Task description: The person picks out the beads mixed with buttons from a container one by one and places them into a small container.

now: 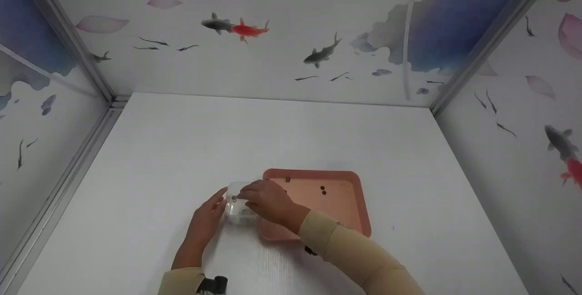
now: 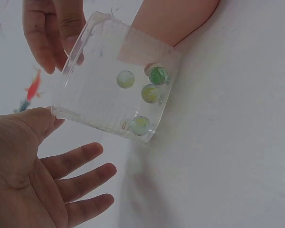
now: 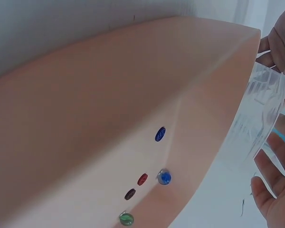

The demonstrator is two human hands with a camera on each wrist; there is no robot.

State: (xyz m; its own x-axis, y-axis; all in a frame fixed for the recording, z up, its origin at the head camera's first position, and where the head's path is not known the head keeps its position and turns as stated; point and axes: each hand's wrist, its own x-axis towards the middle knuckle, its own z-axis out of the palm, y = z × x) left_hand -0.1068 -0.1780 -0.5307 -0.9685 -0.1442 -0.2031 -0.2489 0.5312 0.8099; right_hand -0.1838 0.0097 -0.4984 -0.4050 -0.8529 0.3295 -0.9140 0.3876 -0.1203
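Observation:
A clear plastic box (image 2: 99,90) with several glass marbles inside, one of them a green marble (image 2: 158,76), sits left of the pink tray (image 1: 363,215). My left hand (image 1: 207,222) is at the box's left side. Seen from the left wrist, its thumb side touches the box rim and its other fingers spread straight. Over the box's open top reaches my right hand (image 1: 268,199), fingertips pointing down and nothing visible between them. Inside the tray, the right wrist view has a blue marble (image 3: 164,177), a green marble (image 3: 127,219), and a few flat beads, including a blue bead (image 3: 160,134).
The box and tray stand on a white table (image 1: 182,140). Panels printed with fish and petals, such as the back panel (image 1: 282,67), enclose it on the far side and both flanks. The tray's raised rim (image 1: 313,173) stands beside the box.

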